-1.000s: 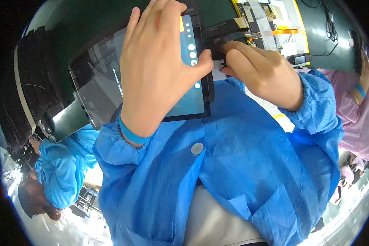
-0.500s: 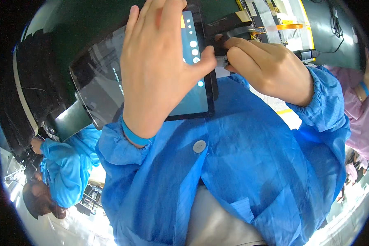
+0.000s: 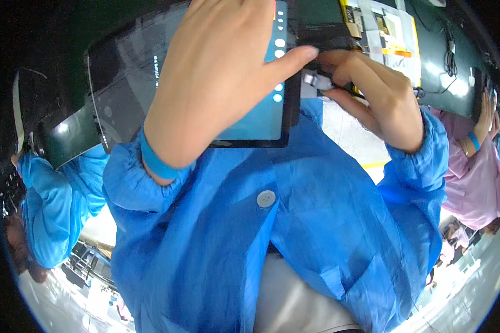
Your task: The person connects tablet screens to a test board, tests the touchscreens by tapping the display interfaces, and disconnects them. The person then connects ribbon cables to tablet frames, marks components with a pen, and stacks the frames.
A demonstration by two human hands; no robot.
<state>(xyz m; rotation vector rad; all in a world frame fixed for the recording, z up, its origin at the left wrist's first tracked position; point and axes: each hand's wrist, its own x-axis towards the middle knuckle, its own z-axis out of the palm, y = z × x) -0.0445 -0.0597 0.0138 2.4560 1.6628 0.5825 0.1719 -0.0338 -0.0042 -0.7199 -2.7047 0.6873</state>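
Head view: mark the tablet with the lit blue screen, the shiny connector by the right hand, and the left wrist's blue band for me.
Tablet [image 3: 260,117]: head view, on its lit screen.
Connector [image 3: 318,81]: head view, on its pale, shiny body.
Blue band [image 3: 160,164]: head view, on its outer face.

This looks like an electronics workshop: taped circuit parts [image 3: 391,25] lie on a dark green worktop [image 3: 436,39], a pink-smocked co-worker [image 3: 472,188] near its right edge, a blue-smocked co-worker [image 3: 55,205] near its left.
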